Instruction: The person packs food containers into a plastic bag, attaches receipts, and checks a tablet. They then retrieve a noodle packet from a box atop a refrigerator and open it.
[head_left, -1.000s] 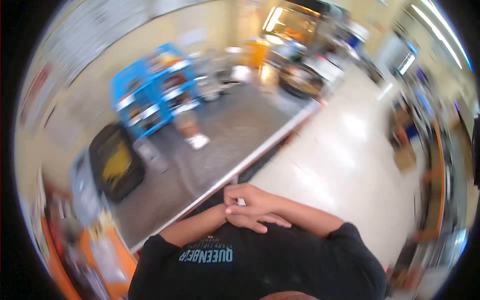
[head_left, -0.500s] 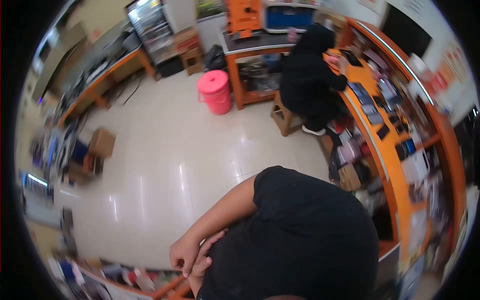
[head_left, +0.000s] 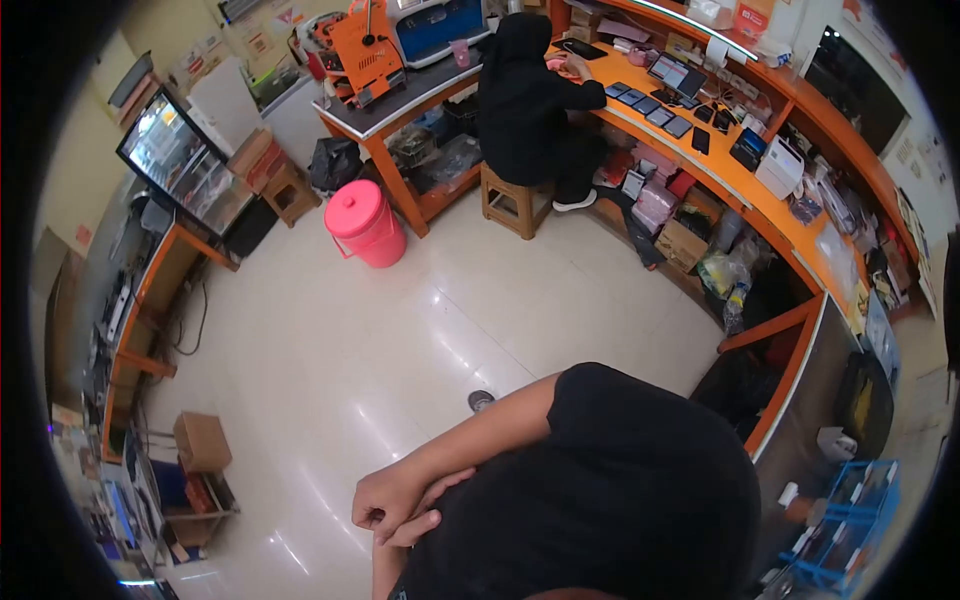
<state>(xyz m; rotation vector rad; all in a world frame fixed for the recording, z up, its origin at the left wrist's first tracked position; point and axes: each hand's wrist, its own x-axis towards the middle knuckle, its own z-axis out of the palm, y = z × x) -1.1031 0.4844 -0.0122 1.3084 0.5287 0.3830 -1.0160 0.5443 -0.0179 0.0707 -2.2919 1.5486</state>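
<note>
My right forearm reaches from a black sleeve across the front of my black shirt (head_left: 600, 480). My right hand (head_left: 385, 495) is curled into a loose fist and lies against my left wrist. Below and beside it is my left hand (head_left: 425, 518), partly hidden by my right hand and forearm. Its visible fingers lie fairly straight alongside my right forearm, touching my shirt. No object shows in either hand.
A person in black (head_left: 530, 110) sits on a stool (head_left: 510, 205) at an orange counter (head_left: 635, 110) holding several phones (head_left: 660, 117). A pink lidded bucket (head_left: 365, 225), a glass-door fridge (head_left: 175, 160) and a cardboard box (head_left: 202, 442) stand around the tiled floor (head_left: 300, 330). A blue rack (head_left: 850, 520) is at lower right.
The view has swung right, so the bucket, counter and seated person sit further left. A dark, shoe-like shape now shows beyond my forearm. My right fingers have curled in; my hands stay together.
</note>
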